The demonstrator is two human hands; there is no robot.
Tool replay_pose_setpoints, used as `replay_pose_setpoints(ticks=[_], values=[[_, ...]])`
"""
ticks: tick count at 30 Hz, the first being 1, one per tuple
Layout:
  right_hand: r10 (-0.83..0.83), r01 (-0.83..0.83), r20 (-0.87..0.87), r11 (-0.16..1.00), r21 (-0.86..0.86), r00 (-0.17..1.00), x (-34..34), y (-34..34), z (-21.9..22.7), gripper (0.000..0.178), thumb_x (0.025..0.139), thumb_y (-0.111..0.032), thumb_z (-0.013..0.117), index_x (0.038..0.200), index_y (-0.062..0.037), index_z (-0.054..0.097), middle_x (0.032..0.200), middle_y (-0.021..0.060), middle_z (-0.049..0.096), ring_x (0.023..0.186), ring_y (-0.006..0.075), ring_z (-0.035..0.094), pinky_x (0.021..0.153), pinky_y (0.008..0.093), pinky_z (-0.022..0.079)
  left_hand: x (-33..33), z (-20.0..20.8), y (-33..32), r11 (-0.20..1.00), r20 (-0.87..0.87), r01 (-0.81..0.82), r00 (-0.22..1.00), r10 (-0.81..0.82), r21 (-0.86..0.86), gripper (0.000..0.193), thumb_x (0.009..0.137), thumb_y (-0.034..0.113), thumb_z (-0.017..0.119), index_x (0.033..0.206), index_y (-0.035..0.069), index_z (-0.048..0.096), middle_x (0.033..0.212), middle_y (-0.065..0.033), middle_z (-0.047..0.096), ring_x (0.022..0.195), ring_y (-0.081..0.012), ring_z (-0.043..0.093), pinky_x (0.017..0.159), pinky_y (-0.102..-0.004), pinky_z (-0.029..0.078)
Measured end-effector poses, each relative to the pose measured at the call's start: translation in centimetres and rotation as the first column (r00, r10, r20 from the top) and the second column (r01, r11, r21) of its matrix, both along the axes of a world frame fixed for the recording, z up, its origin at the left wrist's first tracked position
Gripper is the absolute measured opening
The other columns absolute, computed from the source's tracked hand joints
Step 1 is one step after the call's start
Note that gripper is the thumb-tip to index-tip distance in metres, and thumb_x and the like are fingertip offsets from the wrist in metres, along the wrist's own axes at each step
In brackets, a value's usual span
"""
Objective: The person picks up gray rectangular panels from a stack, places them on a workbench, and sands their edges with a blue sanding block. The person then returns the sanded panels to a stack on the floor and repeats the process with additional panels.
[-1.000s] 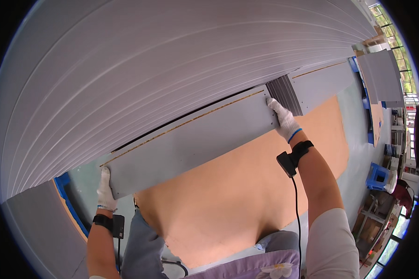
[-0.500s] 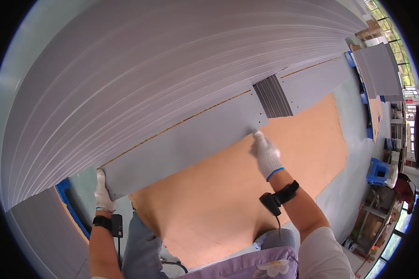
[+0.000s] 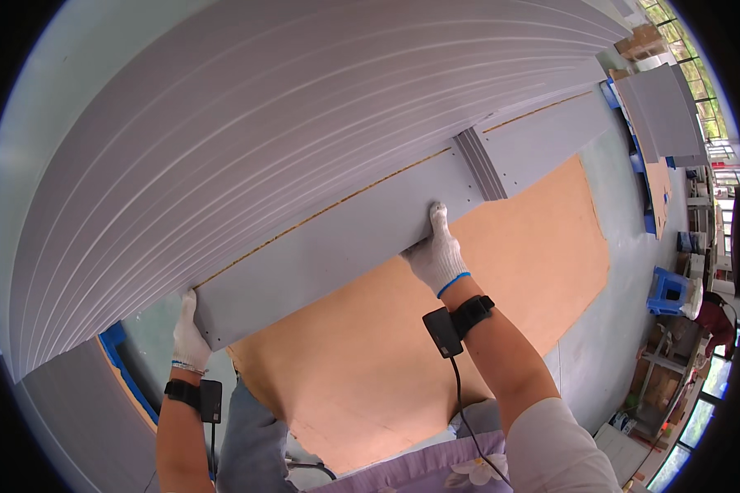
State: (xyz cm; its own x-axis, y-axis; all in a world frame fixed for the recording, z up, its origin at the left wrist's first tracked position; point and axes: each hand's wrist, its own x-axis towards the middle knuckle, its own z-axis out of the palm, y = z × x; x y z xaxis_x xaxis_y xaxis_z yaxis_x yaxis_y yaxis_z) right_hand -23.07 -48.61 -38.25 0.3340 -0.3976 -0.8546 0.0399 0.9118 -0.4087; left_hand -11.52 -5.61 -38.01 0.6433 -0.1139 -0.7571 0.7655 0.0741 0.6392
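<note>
A long grey board with a narrow brown groove and small holes lies across my front. In a white knit glove, my left hand clasps its left end, thumb by the corner. My right hand, also gloved, grips the board's near edge, with its thumb on top and its fingers partly hidden below. Another grey board with a matching groove lies to the right, in line with the first. In the narrow gap between them, striped edges of stacked grey boards show.
Large layered grey panels rise beyond the boards. A brown sheet spreads between me and the boards. At the right are a blue stool, more grey panels and a cluttered shelf. Blue pallet parts show at the left.
The near grey board has shifted to the right, and the gap beside the other board has narrowed. My right hand has moved left and closed on the board's near edge.
</note>
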Motion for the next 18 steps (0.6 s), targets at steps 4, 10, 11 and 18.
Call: replay_pose_setpoints(ticks=[4, 10, 11, 18], values=[[-0.061, 0.06, 0.015, 0.996, 0.061, 0.998, 0.3, -0.1, 0.3, 0.068, 0.1, -0.047, 0.067, 0.149, -0.0094, 0.04, 0.149, 0.0111, 0.048, 0.134, 0.03, 0.054, 0.11, 0.0523, 0.052, 0.1, 0.6, -0.3, 1.0, 0.018, 0.029, 0.999, -0.029, -0.013, 0.067, 0.1, 0.049, 0.064, 0.145, 0.0, 0.053, 0.137, -0.0096, 0.06, 0.121, -0.0241, 0.062, 0.101, -0.0389, 0.053], [0.082, -0.083, 0.042, 0.997, 0.004, 0.996, -0.5, -1.2, -0.3, 0.065, 0.099, -0.043, 0.07, 0.147, -0.0074, 0.043, 0.148, 0.0104, 0.05, 0.132, 0.0295, 0.055, 0.109, 0.0531, 0.052, -0.7, 0.0, 0.6, 0.986, 0.029, 0.134, 0.991, -0.132, -0.103, 0.076, 0.1, 0.058, 0.06, 0.152, 0.005, 0.046, 0.144, -0.0105, 0.054, 0.129, -0.0273, 0.058, 0.104, -0.0415, 0.052], [0.052, -0.052, 0.014, 0.999, -0.009, 0.999, -0.6, -1.5, -0.5, 0.064, 0.099, -0.042, 0.07, 0.146, -0.007, 0.044, 0.147, 0.0104, 0.05, 0.132, 0.0293, 0.055, 0.109, 0.0531, 0.052, -1.5, 0.0, 1.1, 0.972, 0.059, 0.224, 0.972, -0.228, 0.068, 0.078, 0.099, 0.06, 0.059, 0.154, 0.008, 0.042, 0.148, -0.0111, 0.05, 0.131, -0.029, 0.057, 0.105, -0.0421, 0.051], [0.122, -0.124, -0.02, 0.987, -0.104, 0.992, -0.7, -2.4, -0.6, 0.066, 0.096, -0.04, 0.075, 0.14, 0.0004, 0.048, 0.137, 0.0123, 0.055, 0.125, 0.0277, 0.059, 0.104, 0.0448, 0.056, -3.7, -1.0, 3.2, 0.994, -0.298, 0.026, 0.953, -0.055, -0.104, 0.086, 0.099, 0.063, 0.06, 0.163, 0.016, 0.027, 0.16, -0.0103, 0.035, 0.138, -0.0348, 0.05, 0.112, -0.0507, 0.046]])
